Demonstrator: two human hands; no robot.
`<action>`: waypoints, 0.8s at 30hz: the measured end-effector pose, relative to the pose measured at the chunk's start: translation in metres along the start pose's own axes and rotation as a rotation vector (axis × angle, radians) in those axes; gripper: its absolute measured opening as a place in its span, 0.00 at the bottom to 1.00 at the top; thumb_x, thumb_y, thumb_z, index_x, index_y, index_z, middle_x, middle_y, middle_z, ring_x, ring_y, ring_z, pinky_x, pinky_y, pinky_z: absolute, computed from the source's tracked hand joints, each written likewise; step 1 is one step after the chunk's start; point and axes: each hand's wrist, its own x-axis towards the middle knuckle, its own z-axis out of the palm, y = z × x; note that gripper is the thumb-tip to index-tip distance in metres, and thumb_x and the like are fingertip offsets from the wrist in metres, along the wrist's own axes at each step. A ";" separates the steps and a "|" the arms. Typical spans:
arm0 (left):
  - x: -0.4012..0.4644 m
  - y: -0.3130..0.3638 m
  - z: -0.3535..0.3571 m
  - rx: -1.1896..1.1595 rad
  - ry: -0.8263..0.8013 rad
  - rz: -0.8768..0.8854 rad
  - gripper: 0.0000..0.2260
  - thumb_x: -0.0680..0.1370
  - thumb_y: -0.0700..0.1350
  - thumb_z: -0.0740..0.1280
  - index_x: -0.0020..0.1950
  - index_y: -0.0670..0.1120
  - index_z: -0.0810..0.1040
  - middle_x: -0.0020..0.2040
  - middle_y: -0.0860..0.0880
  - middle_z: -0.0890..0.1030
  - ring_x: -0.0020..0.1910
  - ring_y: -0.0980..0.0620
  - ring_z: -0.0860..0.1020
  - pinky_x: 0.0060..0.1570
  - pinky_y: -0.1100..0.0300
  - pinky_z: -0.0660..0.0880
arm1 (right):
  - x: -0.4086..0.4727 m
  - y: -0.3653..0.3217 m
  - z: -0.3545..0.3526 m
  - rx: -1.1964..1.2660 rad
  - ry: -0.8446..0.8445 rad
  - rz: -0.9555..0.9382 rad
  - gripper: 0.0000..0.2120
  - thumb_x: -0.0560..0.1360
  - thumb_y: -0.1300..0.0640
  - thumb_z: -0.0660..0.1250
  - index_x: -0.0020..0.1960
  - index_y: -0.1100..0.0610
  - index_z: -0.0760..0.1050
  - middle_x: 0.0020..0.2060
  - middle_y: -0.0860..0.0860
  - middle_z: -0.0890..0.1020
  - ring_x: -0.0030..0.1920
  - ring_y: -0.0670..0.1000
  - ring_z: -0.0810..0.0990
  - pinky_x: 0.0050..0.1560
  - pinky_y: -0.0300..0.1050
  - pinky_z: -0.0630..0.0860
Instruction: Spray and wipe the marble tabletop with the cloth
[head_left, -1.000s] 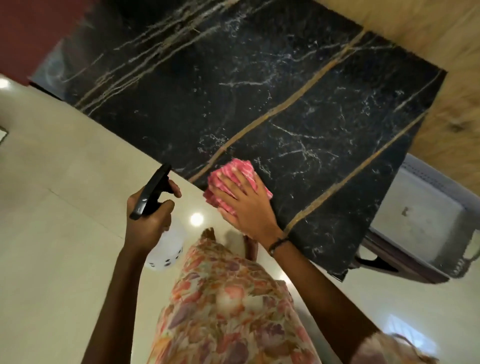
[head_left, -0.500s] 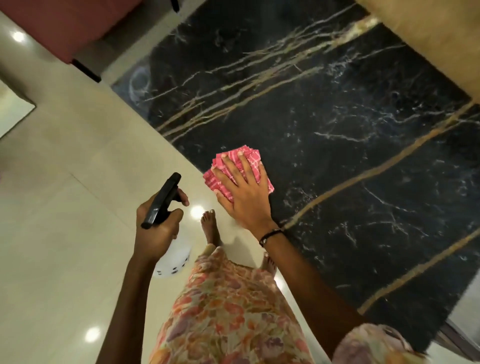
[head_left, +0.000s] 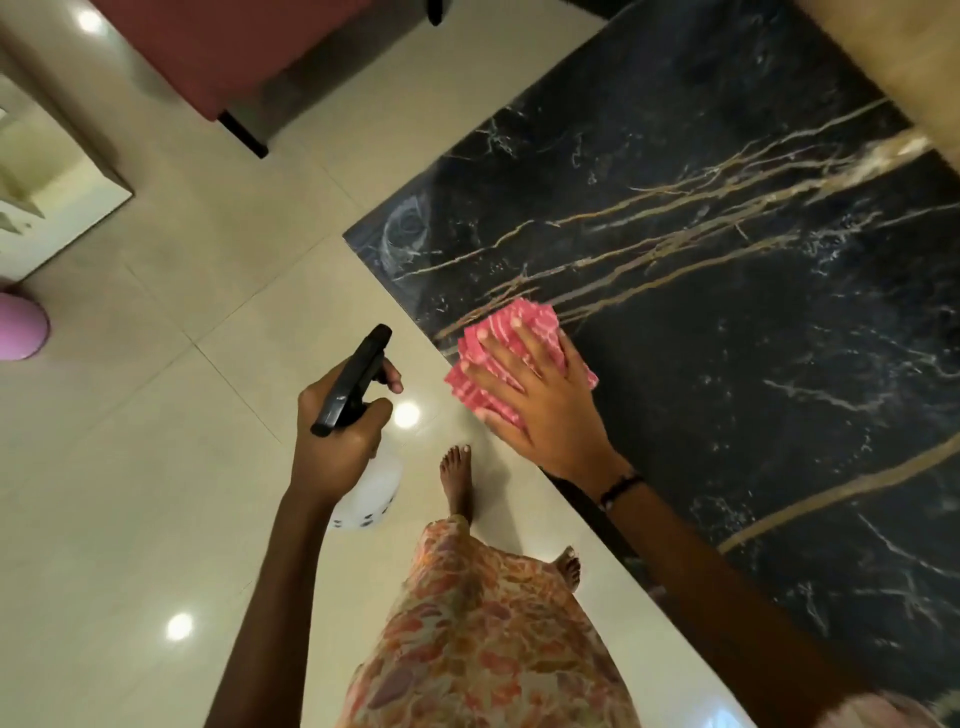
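Note:
The black marble tabletop (head_left: 727, 322) with gold and white veins fills the right of the head view. A folded pink-and-white cloth (head_left: 519, 325) lies on it at the near edge, close to the left corner. My right hand (head_left: 545, 400) presses flat on the cloth, fingers spread. My left hand (head_left: 337, 431) is over the floor left of the table, gripping a spray bottle (head_left: 369, 493) with a black trigger head and a white body. A hazy smear shows on the marble at the left corner.
Glossy cream floor tiles (head_left: 156, 467) lie left of the table. A red sofa (head_left: 234, 47) stands at the top left, a pale cabinet (head_left: 47, 208) and a pink round object (head_left: 21, 325) at the far left. My bare feet and floral dress are below.
My right hand has slid the cloth left along the near edge toward the table's left corner. The view has shifted left with it. My left hand still holds the bottle.

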 end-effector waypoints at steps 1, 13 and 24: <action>0.005 -0.001 -0.002 -0.016 0.009 -0.007 0.26 0.66 0.35 0.59 0.44 0.69 0.74 0.42 0.55 0.79 0.20 0.55 0.67 0.23 0.66 0.66 | -0.002 0.002 0.000 -0.019 -0.002 -0.039 0.28 0.80 0.36 0.49 0.77 0.45 0.56 0.77 0.51 0.60 0.78 0.57 0.53 0.76 0.62 0.44; 0.039 -0.012 -0.029 -0.111 0.118 -0.085 0.15 0.66 0.34 0.60 0.43 0.53 0.77 0.42 0.52 0.79 0.20 0.54 0.66 0.24 0.66 0.65 | 0.181 -0.039 -0.002 0.047 0.028 0.042 0.27 0.73 0.44 0.62 0.72 0.43 0.65 0.75 0.48 0.64 0.76 0.56 0.58 0.73 0.68 0.51; 0.042 -0.020 -0.051 -0.051 0.143 -0.076 0.12 0.65 0.35 0.59 0.44 0.44 0.76 0.44 0.50 0.79 0.20 0.54 0.67 0.23 0.67 0.65 | 0.193 -0.042 -0.001 0.092 0.045 0.020 0.27 0.74 0.47 0.61 0.72 0.48 0.66 0.72 0.50 0.69 0.74 0.55 0.62 0.73 0.65 0.54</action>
